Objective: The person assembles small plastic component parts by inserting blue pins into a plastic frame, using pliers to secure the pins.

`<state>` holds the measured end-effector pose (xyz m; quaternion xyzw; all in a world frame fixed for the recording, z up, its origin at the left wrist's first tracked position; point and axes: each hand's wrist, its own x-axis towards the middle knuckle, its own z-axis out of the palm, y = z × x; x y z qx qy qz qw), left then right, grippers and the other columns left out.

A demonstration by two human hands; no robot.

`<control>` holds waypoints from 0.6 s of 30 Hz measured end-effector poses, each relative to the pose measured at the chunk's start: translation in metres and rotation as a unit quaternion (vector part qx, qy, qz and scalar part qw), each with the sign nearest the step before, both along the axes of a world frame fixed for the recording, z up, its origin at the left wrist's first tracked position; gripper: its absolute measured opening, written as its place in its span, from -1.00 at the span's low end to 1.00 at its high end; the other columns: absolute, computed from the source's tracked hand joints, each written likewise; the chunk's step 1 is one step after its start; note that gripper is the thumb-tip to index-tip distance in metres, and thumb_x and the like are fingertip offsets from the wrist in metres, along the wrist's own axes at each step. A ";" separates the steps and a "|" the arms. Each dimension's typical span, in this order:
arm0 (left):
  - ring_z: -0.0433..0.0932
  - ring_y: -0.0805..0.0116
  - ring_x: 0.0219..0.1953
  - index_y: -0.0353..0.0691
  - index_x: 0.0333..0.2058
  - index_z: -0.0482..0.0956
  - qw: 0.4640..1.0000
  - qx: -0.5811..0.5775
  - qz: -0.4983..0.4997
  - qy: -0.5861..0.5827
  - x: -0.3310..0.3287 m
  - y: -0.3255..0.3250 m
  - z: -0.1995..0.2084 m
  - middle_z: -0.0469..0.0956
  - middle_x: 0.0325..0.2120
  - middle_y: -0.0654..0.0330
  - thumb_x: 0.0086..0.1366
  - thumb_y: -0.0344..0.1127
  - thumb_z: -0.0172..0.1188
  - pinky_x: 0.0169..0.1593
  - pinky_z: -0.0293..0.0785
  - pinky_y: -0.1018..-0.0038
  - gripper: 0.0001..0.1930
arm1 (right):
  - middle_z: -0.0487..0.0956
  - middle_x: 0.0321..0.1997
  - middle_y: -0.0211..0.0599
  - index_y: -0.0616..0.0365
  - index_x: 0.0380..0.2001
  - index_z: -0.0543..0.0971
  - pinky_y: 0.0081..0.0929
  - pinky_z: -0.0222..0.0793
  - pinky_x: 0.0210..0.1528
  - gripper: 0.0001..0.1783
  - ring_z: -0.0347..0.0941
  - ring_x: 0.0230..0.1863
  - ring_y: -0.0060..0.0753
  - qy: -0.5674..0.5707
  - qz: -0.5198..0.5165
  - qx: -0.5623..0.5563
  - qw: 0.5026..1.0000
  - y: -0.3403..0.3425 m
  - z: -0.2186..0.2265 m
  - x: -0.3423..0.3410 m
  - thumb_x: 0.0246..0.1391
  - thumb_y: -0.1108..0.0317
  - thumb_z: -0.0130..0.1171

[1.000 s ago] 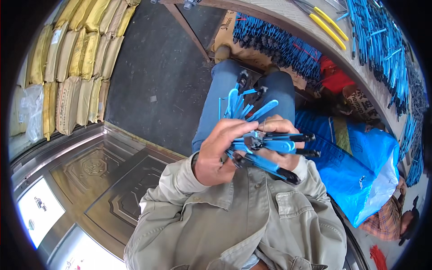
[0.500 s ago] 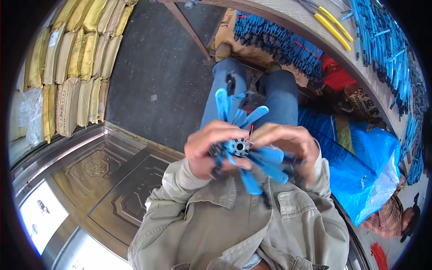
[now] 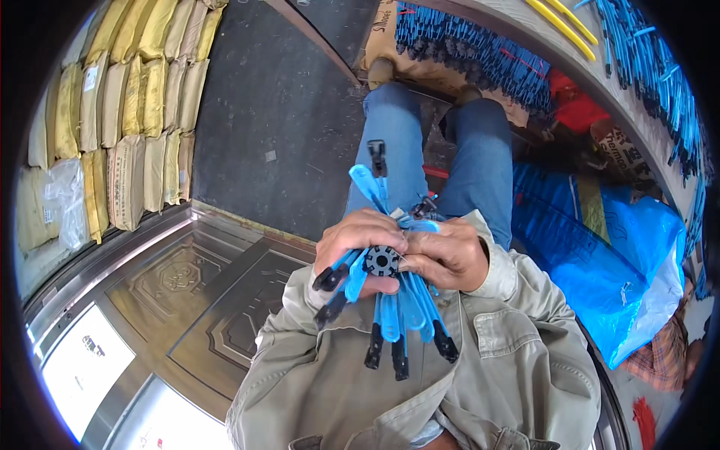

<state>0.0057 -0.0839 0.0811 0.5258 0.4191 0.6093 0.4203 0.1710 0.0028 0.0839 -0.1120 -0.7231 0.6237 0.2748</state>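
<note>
The left hand (image 3: 352, 241) has its fingers curled over a round black slotted hub (image 3: 382, 261), with the thumb beneath, gripping it so that its ringed face looks up. The right hand (image 3: 454, 251) is closed in a pinch with its thumb and forefinger at the hub's right rim; what lies between those fingertips cannot be told, being too small and partly covered. Sky-blue arms (image 3: 390, 319) with black tips (image 3: 373, 352) splay from the hub, most toward the near side, a few to the left and one toward the far side. The whole cluster is held clear in front of the jacket (image 3: 420, 390), at the near end of the jeans (image 3: 394, 142). For careful handling, the left grip is best firm on the hub alone, its face square to the eye, while the right works in small moves at the rim; the splayed arms could snag on cloth or fingers, so tilting them away would help. Beyond, a blue plastic sack (image 3: 570, 262) lies to the right, similar blue pieces (image 3: 472, 60) are heaped at the far side, and the worktop (image 3: 622, 105) at far right carries more, beside yellow handles (image 3: 570, 26). Wrapped packs (image 3: 142, 97) stand stacked far left.
</note>
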 end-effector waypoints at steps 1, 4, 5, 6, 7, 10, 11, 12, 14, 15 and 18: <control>0.55 0.21 -0.33 -0.32 -0.28 0.50 1.000 0.013 -0.004 0.019 0.000 0.000 0.001 0.55 -0.41 0.11 -0.20 -0.25 0.45 -0.24 0.46 0.32 -0.52 | 0.45 -0.57 -0.23 0.25 -0.47 0.55 -0.45 0.32 -0.50 -0.87 0.42 -0.55 -0.26 0.003 -0.018 0.014 1.000 -0.003 0.000 0.000 -0.09 0.41 0.24; 0.55 0.21 -0.32 -0.31 -0.26 0.49 0.997 0.039 -0.010 0.058 0.001 0.002 0.005 0.54 -0.39 0.11 -0.21 -0.30 0.46 -0.22 0.47 0.30 -0.51 | 0.42 -0.57 -0.24 0.24 -0.51 0.51 -0.45 0.29 -0.53 -0.87 0.39 -0.56 -0.25 0.009 -0.032 0.026 0.999 -0.007 -0.002 0.002 -0.09 0.42 0.24; 0.55 0.21 -0.32 -0.31 -0.25 0.48 0.997 0.044 -0.010 0.065 0.001 0.002 0.006 0.54 -0.38 0.11 -0.22 -0.32 0.47 -0.22 0.47 0.30 -0.50 | 0.41 -0.57 -0.25 0.24 -0.53 0.49 -0.45 0.28 -0.54 -0.86 0.38 -0.57 -0.25 0.012 -0.038 0.033 0.999 -0.009 -0.003 0.003 -0.09 0.42 0.23; 0.55 0.21 -0.32 -0.30 -0.24 0.48 0.996 0.048 -0.011 0.072 0.002 0.003 0.008 0.54 -0.38 0.11 -0.23 -0.34 0.47 -0.22 0.48 0.30 -0.49 | 0.41 -0.57 -0.25 0.24 -0.53 0.49 -0.45 0.28 -0.54 -0.86 0.38 -0.57 -0.25 0.012 -0.038 0.033 0.999 -0.011 -0.003 0.003 -0.09 0.42 0.23; 0.55 0.21 -0.32 -0.30 -0.24 0.47 0.995 0.052 -0.011 0.079 0.002 0.003 0.009 0.53 -0.37 0.12 -0.24 -0.36 0.48 -0.22 0.48 0.29 -0.48 | 0.40 -0.57 -0.24 0.24 -0.53 0.48 -0.45 0.27 -0.55 -0.86 0.37 -0.57 -0.24 0.014 -0.046 0.034 0.998 -0.012 -0.004 0.003 -0.09 0.42 0.23; 0.56 0.22 -0.33 -0.29 -0.24 0.47 0.994 0.050 0.010 0.095 0.006 0.005 0.013 0.54 -0.39 0.12 -0.23 -0.39 0.48 -0.23 0.49 0.31 -0.49 | 0.37 -0.57 -0.24 0.24 -0.53 0.47 -0.46 0.25 -0.56 -0.86 0.36 -0.57 -0.24 0.019 -0.062 0.035 0.997 -0.017 -0.008 0.003 -0.09 0.43 0.23; 0.56 0.22 -0.33 -0.28 -0.23 0.47 0.993 0.050 0.020 0.103 0.008 0.005 0.013 0.54 -0.39 0.13 -0.23 -0.40 0.47 -0.24 0.50 0.33 -0.49 | 0.37 -0.57 -0.24 0.23 -0.54 0.47 -0.46 0.25 -0.56 -0.86 0.36 -0.57 -0.24 0.023 -0.071 0.021 0.997 -0.018 -0.010 0.003 -0.09 0.43 0.23; 0.56 0.22 -0.33 -0.28 -0.23 0.47 0.993 0.050 0.020 0.104 0.010 0.005 0.013 0.54 -0.39 0.13 -0.23 -0.40 0.47 -0.24 0.50 0.33 -0.49 | 0.38 -0.57 -0.25 0.23 -0.54 0.47 -0.46 0.25 -0.56 -0.86 0.36 -0.58 -0.25 0.026 -0.080 0.007 0.996 -0.019 -0.012 0.003 -0.09 0.44 0.23; 0.56 0.22 -0.35 -0.28 -0.24 0.46 0.995 0.028 0.028 0.096 0.014 0.003 0.008 0.55 -0.41 0.14 -0.22 -0.41 0.47 -0.25 0.51 0.35 -0.50 | 0.38 -0.58 -0.25 0.23 -0.54 0.47 -0.46 0.25 -0.57 -0.86 0.36 -0.58 -0.26 0.030 -0.090 -0.006 0.996 -0.018 -0.013 0.004 -0.09 0.44 0.23; 0.57 0.22 -0.36 -0.28 -0.24 0.46 0.995 0.016 0.031 0.092 0.016 0.003 0.008 0.55 -0.42 0.14 -0.21 -0.41 0.46 -0.26 0.51 0.37 -0.51 | 0.39 -0.59 -0.27 0.23 -0.55 0.47 -0.48 0.25 -0.57 -0.85 0.36 -0.58 -0.29 0.022 -0.082 -0.012 0.996 -0.015 -0.010 0.007 -0.10 0.44 0.24; 0.57 0.22 -0.37 -0.28 -0.26 0.47 0.994 0.022 0.030 0.106 0.017 0.004 0.011 0.56 -0.44 0.14 -0.19 -0.42 0.45 -0.27 0.52 0.38 -0.54 | 0.41 -0.61 -0.30 0.23 -0.59 0.47 -0.50 0.26 -0.58 -0.84 0.38 -0.60 -0.34 0.005 -0.069 -0.025 0.997 -0.009 -0.008 0.011 -0.12 0.43 0.27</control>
